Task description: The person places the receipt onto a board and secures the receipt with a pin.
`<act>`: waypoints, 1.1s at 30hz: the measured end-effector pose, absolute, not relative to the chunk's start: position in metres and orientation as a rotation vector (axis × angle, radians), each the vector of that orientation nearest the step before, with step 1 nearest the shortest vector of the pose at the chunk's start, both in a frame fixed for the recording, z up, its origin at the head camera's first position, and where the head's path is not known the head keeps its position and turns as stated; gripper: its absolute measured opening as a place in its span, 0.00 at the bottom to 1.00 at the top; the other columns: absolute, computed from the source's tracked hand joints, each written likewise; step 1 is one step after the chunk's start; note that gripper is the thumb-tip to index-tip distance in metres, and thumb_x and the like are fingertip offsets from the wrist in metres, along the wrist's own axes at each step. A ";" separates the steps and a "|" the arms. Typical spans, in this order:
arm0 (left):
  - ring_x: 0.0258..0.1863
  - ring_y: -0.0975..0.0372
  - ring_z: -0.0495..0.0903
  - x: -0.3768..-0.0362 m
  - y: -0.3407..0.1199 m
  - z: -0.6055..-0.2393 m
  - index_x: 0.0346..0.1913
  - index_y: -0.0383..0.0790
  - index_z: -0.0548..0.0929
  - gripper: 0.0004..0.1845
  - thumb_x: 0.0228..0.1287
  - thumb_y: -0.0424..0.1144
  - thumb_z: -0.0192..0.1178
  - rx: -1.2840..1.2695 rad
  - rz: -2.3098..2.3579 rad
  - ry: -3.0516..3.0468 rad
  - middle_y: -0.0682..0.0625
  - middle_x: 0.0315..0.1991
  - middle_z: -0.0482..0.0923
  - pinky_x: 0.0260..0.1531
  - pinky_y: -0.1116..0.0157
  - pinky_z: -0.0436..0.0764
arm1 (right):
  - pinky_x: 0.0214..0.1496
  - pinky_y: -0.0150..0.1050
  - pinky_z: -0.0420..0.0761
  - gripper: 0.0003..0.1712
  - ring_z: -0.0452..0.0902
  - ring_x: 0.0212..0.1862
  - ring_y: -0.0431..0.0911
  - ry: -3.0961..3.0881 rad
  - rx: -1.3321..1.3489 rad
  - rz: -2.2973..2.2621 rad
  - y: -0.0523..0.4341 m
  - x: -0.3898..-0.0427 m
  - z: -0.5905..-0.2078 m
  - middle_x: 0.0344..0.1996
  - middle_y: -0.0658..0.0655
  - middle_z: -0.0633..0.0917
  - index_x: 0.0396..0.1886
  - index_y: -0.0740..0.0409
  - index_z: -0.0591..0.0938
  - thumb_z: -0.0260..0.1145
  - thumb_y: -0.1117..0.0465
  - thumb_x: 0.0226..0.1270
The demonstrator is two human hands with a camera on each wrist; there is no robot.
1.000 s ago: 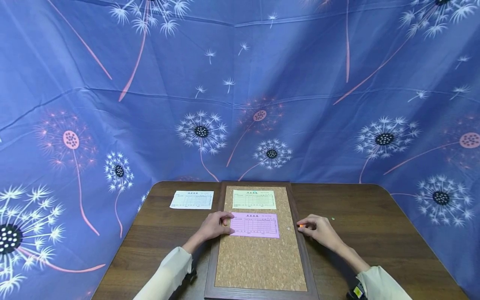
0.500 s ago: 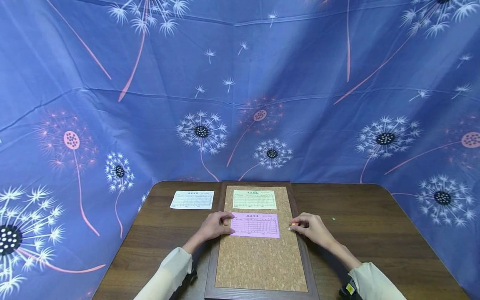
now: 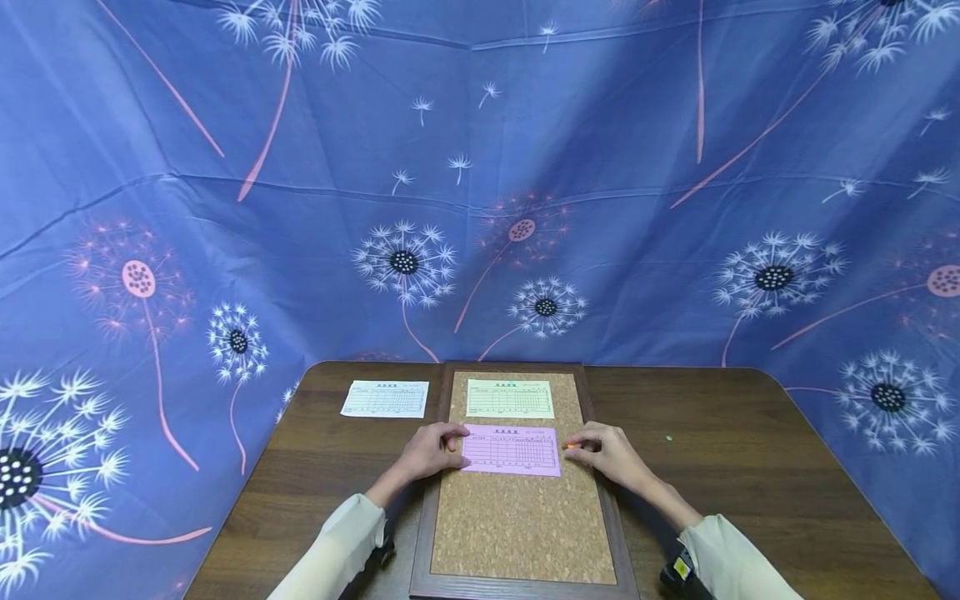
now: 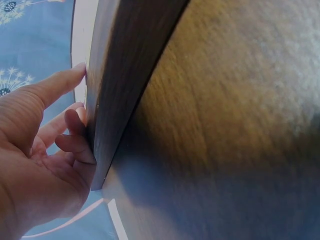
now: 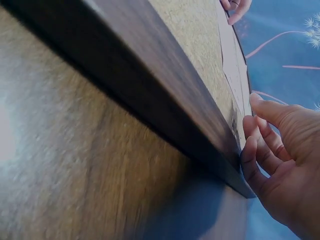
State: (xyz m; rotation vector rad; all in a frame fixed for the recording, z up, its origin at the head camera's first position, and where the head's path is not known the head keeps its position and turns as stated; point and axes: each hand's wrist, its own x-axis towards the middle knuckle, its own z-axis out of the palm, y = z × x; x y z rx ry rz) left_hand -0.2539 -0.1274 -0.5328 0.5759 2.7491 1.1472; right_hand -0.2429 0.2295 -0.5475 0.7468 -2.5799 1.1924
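Observation:
A pink printed slip (image 3: 512,451) lies flat on a framed cork board (image 3: 525,525). My left hand (image 3: 431,450) rests at the slip's left edge, its fingertips touching the upper and lower corners. In the left wrist view, that hand (image 4: 45,135) reaches over the board's frame, thumb and index finger extended. Just off the slip's right edge, my right hand (image 3: 611,454) pinches a small orange push pin (image 3: 570,446) over the cork. From the right wrist, the hand (image 5: 290,155) shows beside the frame; the pin is not visible there. A pale green slip (image 3: 510,399) lies higher on the board.
A white printed slip (image 3: 385,399) lies on the wooden table (image 3: 720,442) left of the board. A tiny green thing (image 3: 669,437) sits on the table to the right. A blue dandelion-print cloth (image 3: 480,167) hangs behind and around the table.
My right hand has moved left with the orange push pin, from the board's right frame to beside the pink slip's right edge. The left hand and the slip have stayed put.

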 end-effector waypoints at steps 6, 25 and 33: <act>0.25 0.67 0.69 -0.254 -0.126 -0.534 0.51 0.36 0.86 0.23 0.51 0.36 0.78 0.595 1.150 2.753 0.47 0.30 0.80 0.25 0.72 0.65 | 0.27 0.27 0.72 0.07 0.70 0.28 0.29 -2.641 0.729 1.205 0.222 -0.245 -0.546 0.29 0.51 0.85 0.38 0.62 0.91 0.76 0.67 0.59; 0.25 0.67 0.69 -0.253 -0.127 -0.533 0.52 0.37 0.86 0.23 0.51 0.36 0.78 0.579 1.149 2.750 0.48 0.30 0.80 0.25 0.72 0.65 | 0.24 0.27 0.72 0.09 0.71 0.25 0.31 -2.723 0.735 1.219 0.194 -0.260 -0.541 0.32 0.54 0.89 0.42 0.64 0.91 0.73 0.66 0.63; 0.25 0.67 0.69 -0.253 -0.127 -0.532 0.52 0.37 0.87 0.23 0.51 0.37 0.78 0.573 1.137 2.757 0.49 0.30 0.79 0.25 0.72 0.65 | 0.29 0.28 0.74 0.10 0.72 0.28 0.32 -2.731 0.789 1.230 0.179 -0.271 -0.539 0.33 0.55 0.89 0.44 0.64 0.90 0.72 0.67 0.64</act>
